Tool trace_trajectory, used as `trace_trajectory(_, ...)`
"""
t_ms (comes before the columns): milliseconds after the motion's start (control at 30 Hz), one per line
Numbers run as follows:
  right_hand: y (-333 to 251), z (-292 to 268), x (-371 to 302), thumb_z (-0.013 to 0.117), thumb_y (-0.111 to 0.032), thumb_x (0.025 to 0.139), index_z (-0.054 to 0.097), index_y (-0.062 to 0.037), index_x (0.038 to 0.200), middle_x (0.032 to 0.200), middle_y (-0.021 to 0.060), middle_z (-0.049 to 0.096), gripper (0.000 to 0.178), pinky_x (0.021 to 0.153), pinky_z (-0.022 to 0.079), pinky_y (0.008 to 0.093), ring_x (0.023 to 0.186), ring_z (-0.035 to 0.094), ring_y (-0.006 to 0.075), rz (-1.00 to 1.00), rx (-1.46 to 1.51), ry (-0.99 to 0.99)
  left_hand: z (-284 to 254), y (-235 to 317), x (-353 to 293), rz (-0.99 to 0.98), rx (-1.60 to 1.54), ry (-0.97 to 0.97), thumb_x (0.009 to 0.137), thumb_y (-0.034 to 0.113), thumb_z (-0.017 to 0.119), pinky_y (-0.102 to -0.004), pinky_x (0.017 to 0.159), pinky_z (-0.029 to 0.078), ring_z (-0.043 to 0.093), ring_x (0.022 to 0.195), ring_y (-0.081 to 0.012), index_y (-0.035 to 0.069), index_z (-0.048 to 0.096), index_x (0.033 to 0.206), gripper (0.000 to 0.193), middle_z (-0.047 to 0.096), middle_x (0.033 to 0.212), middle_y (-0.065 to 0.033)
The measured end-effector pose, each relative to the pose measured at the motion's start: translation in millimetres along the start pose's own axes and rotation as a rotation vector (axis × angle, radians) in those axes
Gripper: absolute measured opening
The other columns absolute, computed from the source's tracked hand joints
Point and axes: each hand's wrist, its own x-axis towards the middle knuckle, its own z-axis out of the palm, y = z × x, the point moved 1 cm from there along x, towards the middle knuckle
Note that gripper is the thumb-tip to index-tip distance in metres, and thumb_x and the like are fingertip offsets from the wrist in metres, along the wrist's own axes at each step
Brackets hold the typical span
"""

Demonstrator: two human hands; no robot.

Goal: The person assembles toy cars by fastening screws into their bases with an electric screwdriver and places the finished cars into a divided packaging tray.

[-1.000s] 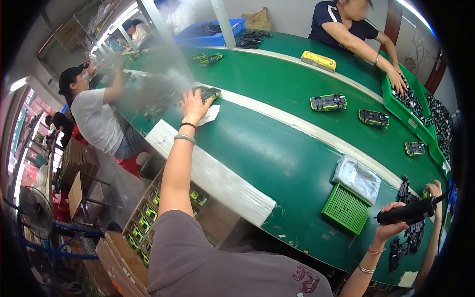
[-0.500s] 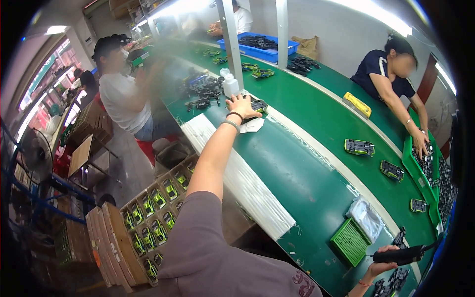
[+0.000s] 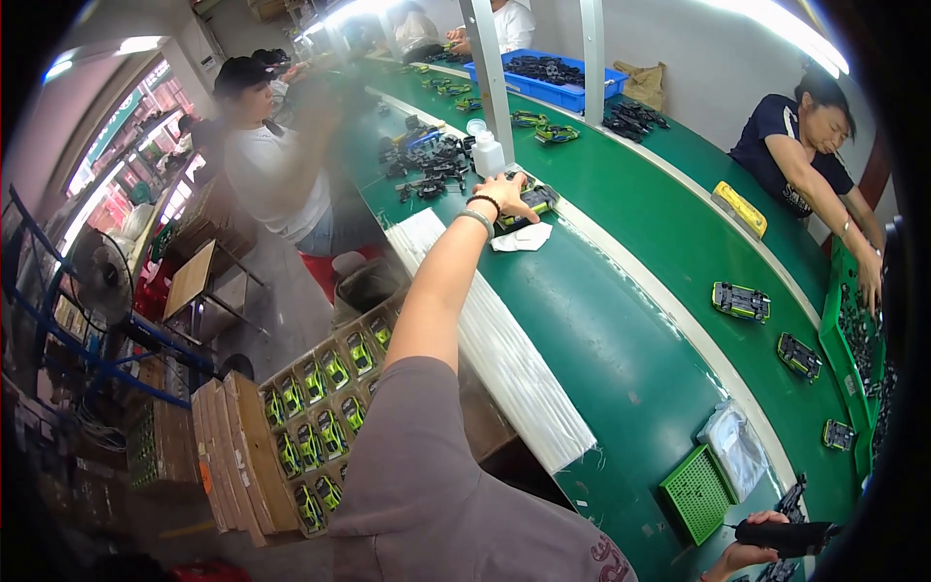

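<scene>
My left arm stretches far across the green table, and my left hand (image 3: 497,197) is closed round a black and lime-green toy car (image 3: 536,201). Its palm and fingers hide part of the car. A white paper (image 3: 522,238) lies just beside it, and a white plastic bottle (image 3: 488,153) with its cap flipped up stands behind. At the lower right, my right hand (image 3: 745,557) grips a black electric screwdriver (image 3: 781,535), its thin tip pointing left. Black toy car parts (image 3: 779,571) lie under that hand, partly cut off by the picture's edge.
A green perforated basket (image 3: 698,493) and a clear plastic bag (image 3: 734,448) lie near my right hand. Toy cars (image 3: 741,301) sit on the green belt. Boxed cars (image 3: 320,412) stand at lower left. A co-worker (image 3: 810,155) reaches into a green bin (image 3: 842,335).
My left hand's fingers have drawn in round the toy car, which now shows tilted up. The whole view has shifted slightly. My right hand still holds the screwdriver, slightly lower in the picture.
</scene>
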Motion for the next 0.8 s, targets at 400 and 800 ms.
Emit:
trace_trajectory(400, -9, 40, -2, 0.036, -0.088, 0.059, 0.041, -0.0045, 0.086, 0.066, 0.0057, 0.045, 0.088, 0.052, 0.041, 0.0267, 0.056, 0.047, 0.0153, -0.020, -0.030, 0.017, 19, -27, 22, -0.023, -0.222, 0.250, 0.045, 0.032, 0.075, -0.0419, 0.100, 0.031, 0.041, 0.111, -0.0404, 0.027, 0.027, 0.137, 0.104, 0.040, 0.119, -0.0280)
trace_trajectory(800, -19, 46, -7, 0.042, -0.085, 0.061, 0.042, -0.0043, 0.085, 0.062, 0.0054, 0.046, 0.084, 0.051, 0.039, 0.0240, 0.054, 0.049, 0.0144, -0.031, 0.001, 0.064, -16, -18, 6, 0.397, -0.346, 0.508, 0.048, 0.018, 0.076, -0.0436, 0.097, 0.035, 0.044, 0.111, -0.0379, 0.016, 0.029, 0.136, 0.100, 0.045, 0.119, -0.0212)
